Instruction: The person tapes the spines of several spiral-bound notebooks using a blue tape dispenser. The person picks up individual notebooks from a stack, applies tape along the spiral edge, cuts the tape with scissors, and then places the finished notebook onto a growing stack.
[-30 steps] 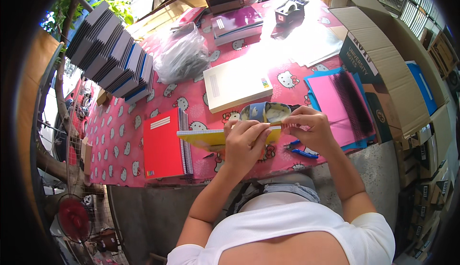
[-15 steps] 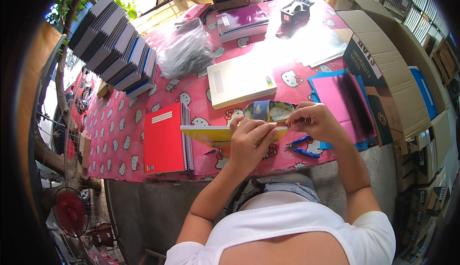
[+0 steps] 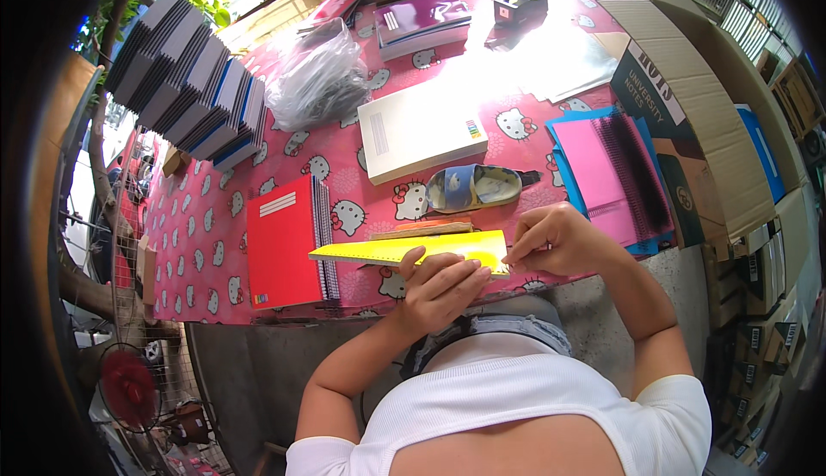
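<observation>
My left hand is closed round a yellow notebook, thumb on one side and fingers on the other. The notebook is tilted, and a row of small holes runs along its lower edge. At the notebook's right end, the fingertips of my right hand are pinched together; whatever is between them is too small to make out. Just beyond the notebook lies a flat orange-brown strip. A blue and yellow slide sandal rests behind that. To the left is a red spiral notebook.
A thick cream notebook stack lies mid-table, with a clear plastic bag behind it. Pink and blue covers with black coils sit right, beside an open cardboard box. A tall pile of notebooks stands far left.
The yellow notebook has tipped, showing its broad face, and moved slightly nearer to me. Both hands have come down with it. The blue cutters are out of sight now, and the sandal shows fully.
</observation>
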Available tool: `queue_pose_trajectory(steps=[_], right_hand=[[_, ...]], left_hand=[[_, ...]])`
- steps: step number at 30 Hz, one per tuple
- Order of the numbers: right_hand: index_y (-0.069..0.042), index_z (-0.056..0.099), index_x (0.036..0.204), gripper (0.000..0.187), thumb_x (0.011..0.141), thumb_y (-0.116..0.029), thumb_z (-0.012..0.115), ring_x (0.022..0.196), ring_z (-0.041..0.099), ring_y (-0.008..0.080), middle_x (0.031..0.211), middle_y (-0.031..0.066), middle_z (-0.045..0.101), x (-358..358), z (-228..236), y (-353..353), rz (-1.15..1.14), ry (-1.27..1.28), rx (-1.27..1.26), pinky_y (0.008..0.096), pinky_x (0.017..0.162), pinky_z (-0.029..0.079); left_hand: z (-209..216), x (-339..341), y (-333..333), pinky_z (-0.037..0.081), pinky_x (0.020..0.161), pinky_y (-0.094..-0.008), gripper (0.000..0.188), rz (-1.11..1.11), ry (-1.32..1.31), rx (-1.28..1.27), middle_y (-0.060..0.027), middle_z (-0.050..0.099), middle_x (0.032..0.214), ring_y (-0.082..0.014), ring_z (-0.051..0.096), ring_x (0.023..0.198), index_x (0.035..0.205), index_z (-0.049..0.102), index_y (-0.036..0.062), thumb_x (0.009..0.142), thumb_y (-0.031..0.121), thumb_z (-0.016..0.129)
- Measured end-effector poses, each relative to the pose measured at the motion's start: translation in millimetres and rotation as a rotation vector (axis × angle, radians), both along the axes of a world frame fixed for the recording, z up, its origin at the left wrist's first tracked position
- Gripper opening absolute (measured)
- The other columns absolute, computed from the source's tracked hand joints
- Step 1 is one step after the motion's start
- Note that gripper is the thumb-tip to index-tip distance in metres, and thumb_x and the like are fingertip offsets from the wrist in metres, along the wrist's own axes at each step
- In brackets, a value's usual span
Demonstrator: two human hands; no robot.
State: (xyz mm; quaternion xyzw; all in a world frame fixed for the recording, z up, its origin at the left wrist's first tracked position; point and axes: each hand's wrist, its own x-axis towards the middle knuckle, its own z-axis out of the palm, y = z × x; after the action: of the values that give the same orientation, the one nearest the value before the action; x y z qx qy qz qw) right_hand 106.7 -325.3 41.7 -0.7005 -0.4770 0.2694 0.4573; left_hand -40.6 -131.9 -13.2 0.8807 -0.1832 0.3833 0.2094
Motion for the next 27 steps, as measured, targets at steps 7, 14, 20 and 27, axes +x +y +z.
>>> queue_pose_trajectory(steps=[7,14,20,27], right_hand=[[-0.003,0.069,0.088,0.014,0.075,-0.004,0.071,0.069,0.062,0.0264,0.076,0.0097,0.063,-16.2,11.0,-3.9,-0.149,-0.146,-0.01,0.035,0.063,0.05],[-0.005,0.059,0.092,0.018,0.08,-0.014,0.068,0.076,0.062,0.031,0.084,0.0109,0.058,-26.0,1.1,10.5,-0.441,-0.398,0.043,0.0404,0.064,0.049],[-0.006,0.057,0.092,0.015,0.08,-0.009,0.065,0.083,0.061,0.0296,0.087,0.008,0.057,-24.7,2.3,18.1,-0.422,-0.471,0.086,0.041,0.062,0.049],[-0.006,0.06,0.088,0.015,0.077,-0.008,0.069,0.068,0.06,0.0302,0.078,0.0087,0.057,-20.1,-3.2,27.3,-0.512,-0.604,0.148,0.0375,0.056,0.047]], left_hand=[[18.2,17.2,-3.8,0.032,0.094,-0.0335,0.021,0.062,0.081,-0.164,0.0002,0.067,0.083,-0.0139,0.059,0.075,0.092,0.073,0.0107,0.071,0.011,0.078],[27.9,37.9,2.5,0.036,0.084,-0.0343,0.022,0.186,0.155,-0.19,-0.0023,0.067,0.088,-0.0207,0.059,0.08,0.092,0.07,0.0093,0.072,0.015,0.076],[26.8,35.2,0.3,0.033,0.09,-0.0394,0.02,0.231,0.198,-0.163,-0.0001,0.067,0.084,-0.0178,0.06,0.082,0.086,0.069,0.011,0.071,0.021,0.077],[26.0,37.7,-0.3,0.032,0.091,-0.0407,0.018,0.227,0.182,-0.175,0.0018,0.066,0.081,-0.0154,0.059,0.078,0.085,0.068,0.0121,0.073,0.022,0.076]])
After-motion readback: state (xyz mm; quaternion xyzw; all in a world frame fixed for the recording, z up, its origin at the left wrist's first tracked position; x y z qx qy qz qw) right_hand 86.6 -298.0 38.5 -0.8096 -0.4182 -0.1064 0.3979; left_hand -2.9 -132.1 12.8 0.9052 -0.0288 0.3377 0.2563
